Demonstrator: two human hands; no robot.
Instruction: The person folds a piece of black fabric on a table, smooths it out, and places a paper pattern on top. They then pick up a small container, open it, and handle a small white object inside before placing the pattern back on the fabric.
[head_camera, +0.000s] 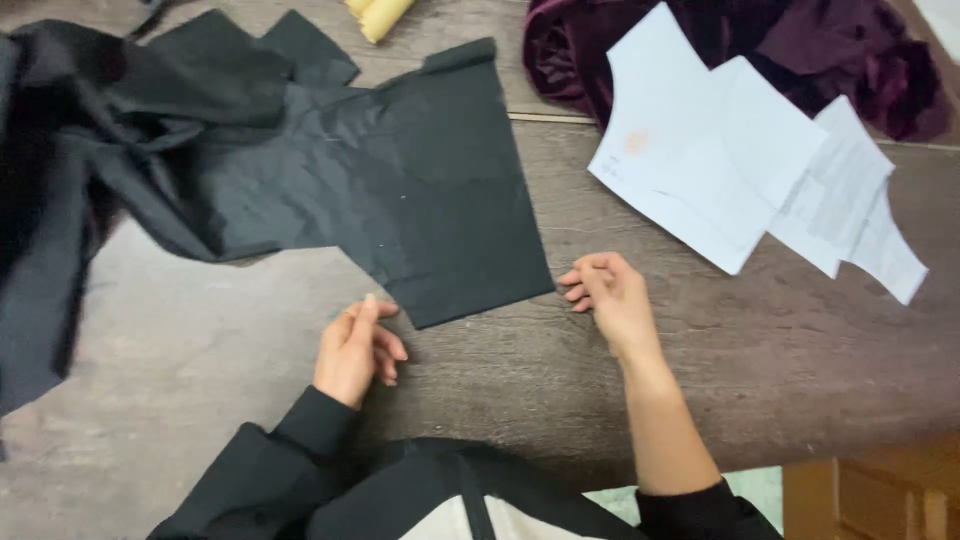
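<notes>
The black fabric (440, 190) is lying spread over the brown table (760, 360), its cut panel flat toward the near edge and the rest bunching into loose folds toward the far left, where it is trailing off the frame; the left hand (355, 350) is resting at the panel's near corner, its fingers (372, 312) loosely curled and the tips touching or almost touching the cloth edge, gripping nothing; the right hand (612, 295) is sitting just beside the panel's right corner, fingers half bent inward and empty, whether they are brushing the cloth I cannot tell; the cloth is looking thin, light and limp, creasing readily and probably sliding a little on the smooth wood, so it is likely to sag and fold if lifted by one point; a pinch at each near corner, or along the straight right edge, seems the surest hold for keeping it flat, judging by how it is lying; well apart to the right, white paper pattern pieces (720, 160) are overlapping each other, partly resting on a heap of dark purple velvet (860, 60); a pale yellow roll (378, 14) is showing at the far edge.
</notes>
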